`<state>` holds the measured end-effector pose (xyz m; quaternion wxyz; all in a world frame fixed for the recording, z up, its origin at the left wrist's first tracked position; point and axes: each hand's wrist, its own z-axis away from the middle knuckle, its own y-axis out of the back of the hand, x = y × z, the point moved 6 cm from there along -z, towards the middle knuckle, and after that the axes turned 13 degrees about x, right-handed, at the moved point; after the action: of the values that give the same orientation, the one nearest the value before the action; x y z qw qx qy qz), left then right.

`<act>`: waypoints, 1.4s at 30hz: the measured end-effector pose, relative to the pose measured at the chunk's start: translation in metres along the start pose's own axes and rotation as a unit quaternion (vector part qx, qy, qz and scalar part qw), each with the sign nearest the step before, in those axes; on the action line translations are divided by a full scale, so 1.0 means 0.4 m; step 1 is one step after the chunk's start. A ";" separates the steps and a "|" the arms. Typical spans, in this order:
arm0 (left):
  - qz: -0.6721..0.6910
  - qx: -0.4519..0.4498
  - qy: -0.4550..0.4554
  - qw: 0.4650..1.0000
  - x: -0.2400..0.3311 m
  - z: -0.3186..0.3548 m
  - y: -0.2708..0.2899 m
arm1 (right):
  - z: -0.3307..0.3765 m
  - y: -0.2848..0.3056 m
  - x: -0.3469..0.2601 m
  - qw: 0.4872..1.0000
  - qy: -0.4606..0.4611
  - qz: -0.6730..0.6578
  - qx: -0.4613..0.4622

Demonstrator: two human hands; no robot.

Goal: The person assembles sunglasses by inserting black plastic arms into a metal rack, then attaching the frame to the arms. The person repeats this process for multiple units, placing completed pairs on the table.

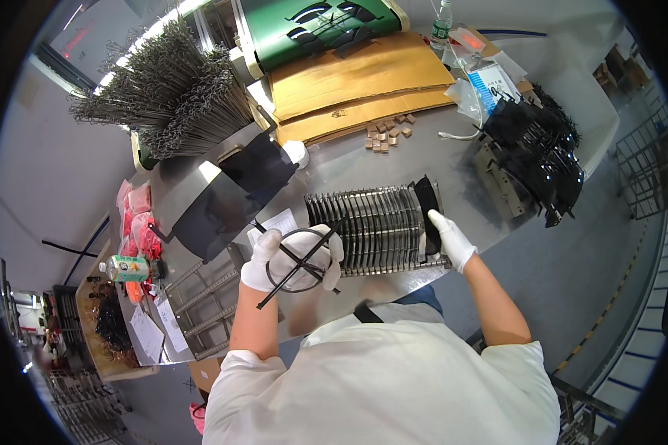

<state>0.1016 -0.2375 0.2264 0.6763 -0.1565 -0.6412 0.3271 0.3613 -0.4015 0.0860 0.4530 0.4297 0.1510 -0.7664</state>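
My left hand (261, 265), in a white glove, is closed on a black ring with crossed bars (301, 262), held over the left end of a slotted metal rack (371, 230). My gloved right hand (453, 243) is at the rack's right end, its fingers against a black curved piece (425, 194) that stands there. Whether those fingers grip the piece or only touch it is hard to see. Many thin upright plates or slots run along the rack. A pale sheet of paper (280, 221) lies partly behind my left hand.
Black panels (230, 185) lie to the left, below a dense bundle of metal wire hooks (178, 89). Small tan blocks (384, 136) sit near brown cardboard sheets (356, 81). Black parts (538, 152) are piled right. A bottle (126, 268) and pink bags (137, 215) are far left.
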 end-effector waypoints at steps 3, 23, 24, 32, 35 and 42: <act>-0.007 0.026 0.003 1.000 -0.002 -0.010 -0.010 | 0.017 -0.012 -0.039 0.986 0.126 0.095 0.051; -0.057 0.051 0.169 0.983 -0.025 -0.145 -0.051 | 0.049 -0.030 -0.097 0.876 0.187 0.433 0.098; -0.062 0.052 0.171 0.982 -0.021 -0.156 -0.064 | 0.059 -0.046 -0.116 0.826 0.231 0.498 0.132; -0.079 -0.086 0.353 0.928 -0.059 -0.134 -0.114 | 0.361 -0.070 -0.510 0.598 0.664 0.344 0.288; -0.301 0.019 0.241 0.922 -0.013 -0.111 -0.181 | 0.329 -0.145 -0.460 0.820 0.507 0.264 -0.030; -0.494 -0.069 0.104 0.860 0.016 0.156 0.007 | 0.211 -0.002 -0.347 0.969 0.244 -0.005 0.030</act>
<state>0.0402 -0.2443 0.2374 0.7994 0.1018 -0.5812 -0.1130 0.3471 -0.3753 0.2456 0.3857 0.6161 0.2358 -0.6451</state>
